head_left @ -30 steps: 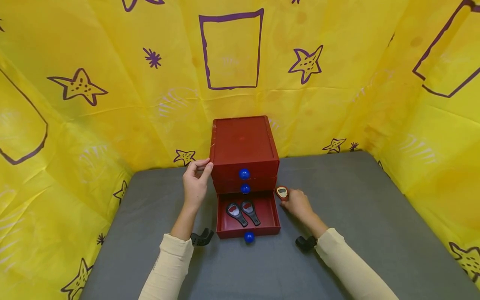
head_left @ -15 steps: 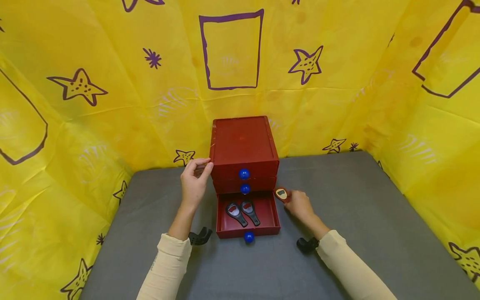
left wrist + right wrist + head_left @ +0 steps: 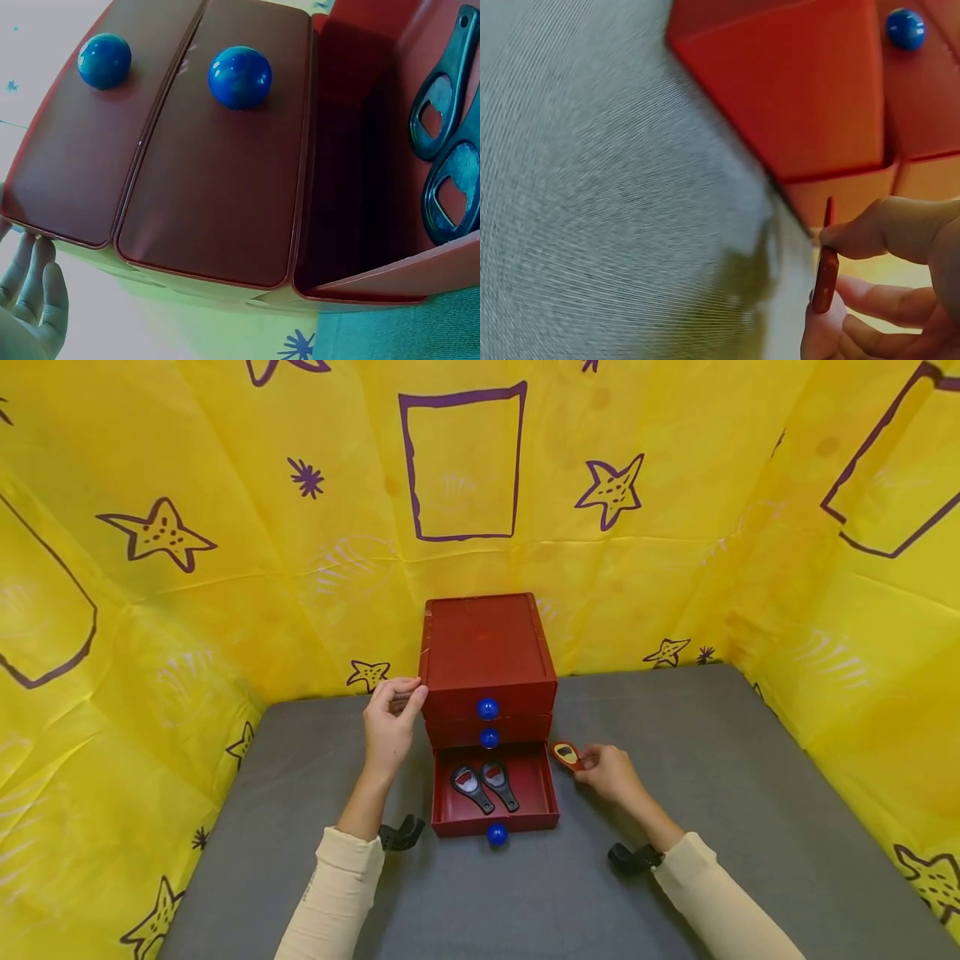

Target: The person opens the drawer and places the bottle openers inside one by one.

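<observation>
A red three-drawer unit (image 3: pixel 483 639) has its bottom drawer (image 3: pixel 531 820) pulled out. Two black bottle openers lie in that drawer, a left one (image 3: pixel 471 787) and a right one (image 3: pixel 500 785); both show in the left wrist view too. With its fingertips my left hand (image 3: pixel 387 731) touches the upper left side of the unit, fingers fairly straight in the left wrist view (image 3: pixel 31 300). My right hand (image 3: pixel 611 774) pinches a red bottle opener (image 3: pixel 565 754) between thumb and fingers, just right of the drawer. The right wrist view shows this red opener (image 3: pixel 826 274) edge-on.
Blue ball knobs sit on the drawer fronts, the lowest knob (image 3: pixel 497 835) sticking out toward me. The unit stands on a grey tabletop (image 3: pixel 675 735). A yellow cloth (image 3: pixel 315 577) with purple drawings hangs behind and at both sides.
My right hand has shifted slightly to the right and down, and the red bottle opener in it has turned. The left hand stays almost still against the unit.
</observation>
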`<act>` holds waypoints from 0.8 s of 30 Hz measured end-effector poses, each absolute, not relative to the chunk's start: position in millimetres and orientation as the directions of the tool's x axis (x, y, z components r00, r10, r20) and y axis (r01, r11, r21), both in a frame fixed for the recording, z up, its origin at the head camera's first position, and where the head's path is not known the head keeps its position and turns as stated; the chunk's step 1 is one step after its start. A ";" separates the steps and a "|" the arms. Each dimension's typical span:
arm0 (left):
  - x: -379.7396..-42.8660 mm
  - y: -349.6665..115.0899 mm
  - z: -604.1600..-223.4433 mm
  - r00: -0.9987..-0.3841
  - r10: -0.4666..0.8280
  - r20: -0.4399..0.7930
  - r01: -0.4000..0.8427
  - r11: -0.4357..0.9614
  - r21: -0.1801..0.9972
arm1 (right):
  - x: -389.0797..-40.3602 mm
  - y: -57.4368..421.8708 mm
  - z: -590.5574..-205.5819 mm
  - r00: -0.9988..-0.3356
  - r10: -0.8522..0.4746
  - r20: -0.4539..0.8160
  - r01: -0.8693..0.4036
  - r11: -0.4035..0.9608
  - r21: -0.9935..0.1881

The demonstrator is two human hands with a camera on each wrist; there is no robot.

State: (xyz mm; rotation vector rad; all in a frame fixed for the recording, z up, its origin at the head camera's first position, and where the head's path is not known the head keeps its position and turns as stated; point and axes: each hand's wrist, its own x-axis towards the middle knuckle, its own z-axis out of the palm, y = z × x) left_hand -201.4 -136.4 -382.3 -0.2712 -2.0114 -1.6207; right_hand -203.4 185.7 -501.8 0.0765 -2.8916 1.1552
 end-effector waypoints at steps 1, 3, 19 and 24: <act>-201.5 -136.4 -382.4 -0.836 -0.172 0.522 0.474 0.254 0.843 | -201.2 186.3 -498.6 -0.998 -0.037 0.044 -0.057 0.719 -0.692; -201.8 -136.6 -382.4 -0.836 -0.172 0.522 0.476 0.249 0.844 | -196.8 186.8 -491.6 -0.998 -0.044 0.043 -0.062 0.712 -0.699; -201.4 -134.4 -382.5 -0.827 -0.186 0.531 0.487 0.235 0.841 | -165.7 180.0 -444.8 -0.981 -0.184 0.059 -0.167 0.651 -0.741; -201.1 -134.1 -382.9 -0.829 -0.188 0.526 0.482 0.236 0.844 | -162.7 171.0 -438.5 -0.970 -0.237 0.048 -0.193 0.639 -0.745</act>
